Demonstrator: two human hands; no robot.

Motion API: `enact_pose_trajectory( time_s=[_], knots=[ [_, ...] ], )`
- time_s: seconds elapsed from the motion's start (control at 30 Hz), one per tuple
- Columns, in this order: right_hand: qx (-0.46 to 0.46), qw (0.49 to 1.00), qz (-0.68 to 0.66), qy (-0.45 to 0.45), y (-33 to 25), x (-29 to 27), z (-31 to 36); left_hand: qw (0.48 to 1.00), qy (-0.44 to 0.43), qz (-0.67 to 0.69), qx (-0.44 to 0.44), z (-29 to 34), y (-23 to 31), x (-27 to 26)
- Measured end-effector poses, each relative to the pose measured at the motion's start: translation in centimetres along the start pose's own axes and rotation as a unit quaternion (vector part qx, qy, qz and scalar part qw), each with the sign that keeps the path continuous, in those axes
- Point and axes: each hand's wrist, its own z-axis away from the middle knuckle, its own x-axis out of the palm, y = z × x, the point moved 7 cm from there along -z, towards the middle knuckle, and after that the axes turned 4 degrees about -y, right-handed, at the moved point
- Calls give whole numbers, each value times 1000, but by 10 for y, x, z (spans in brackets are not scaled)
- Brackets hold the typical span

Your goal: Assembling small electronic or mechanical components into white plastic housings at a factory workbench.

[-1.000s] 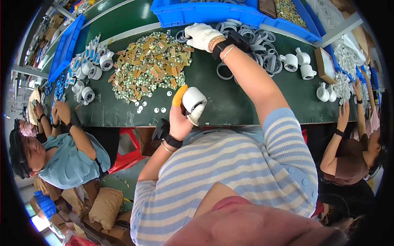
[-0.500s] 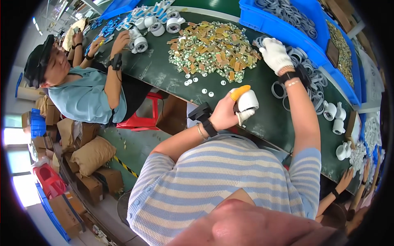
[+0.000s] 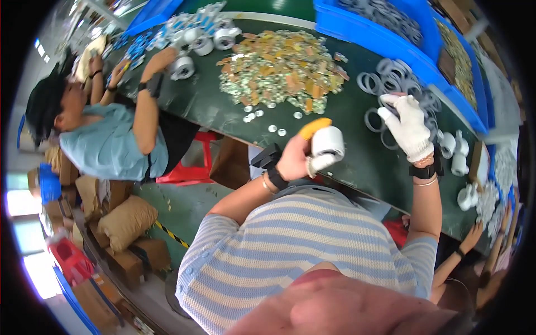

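My left hand is closed around a white cylindrical plastic housing just above the table's near edge. A yellow finger cot covers one of its fingers, and another finger has a white covering. Over on the right, my right hand, in a white knit glove, is above a heap of grey rings. Its thumb and fingers are spread apart, and nothing shows between them. Some rings beneath the hand are hidden. Left of the rings lies a big pile of small green and copper-coloured circuit boards.
Small white discs lie before the pile. A blue bin of grey rings stands at the back right. More white housings sit at the table's right. On the left, a co-worker in a teal shirt works beside a red stool.
My right hand has drawn back from beside the circuit-board pile, moving right and nearer to me over the rings. The left hand still holds the housing, which has turned slightly.
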Motion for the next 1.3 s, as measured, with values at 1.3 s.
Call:
enact_pose_trajectory(
  time_s=[1.3],
  knots=[
    [-4,999,-3,52,-52,-12,82,792,-115,-598,46,-47,60,51]
  ],
)
